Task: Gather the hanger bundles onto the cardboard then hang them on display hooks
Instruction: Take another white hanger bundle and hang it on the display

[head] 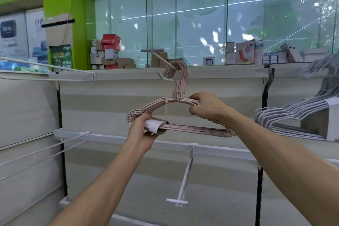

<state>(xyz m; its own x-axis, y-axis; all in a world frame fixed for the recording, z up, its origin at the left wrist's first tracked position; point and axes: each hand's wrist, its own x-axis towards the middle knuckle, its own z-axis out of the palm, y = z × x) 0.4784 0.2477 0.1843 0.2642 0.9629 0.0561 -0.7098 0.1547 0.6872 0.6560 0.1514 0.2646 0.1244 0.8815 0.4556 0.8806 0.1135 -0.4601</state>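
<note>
A bundle of pink hangers (180, 86), tied with a white strap, is raised in front of the white display wall. Its hook ends sit at the upper display hook (166, 78), which sticks out from the top rail. My left hand (142, 130) grips the bundle's lower bar at its white paper label (152, 124). My right hand (205, 105) grips the right shoulder of the bundle. A grey hanger bundle (297, 112) hangs on the wall to the right.
A lower display hook (185, 176) with a T-shaped tip juts toward me below the bundle. Long white rods (42, 149) project from the panel at the left. Boxes (110, 51) stand on the shelf top before the windows.
</note>
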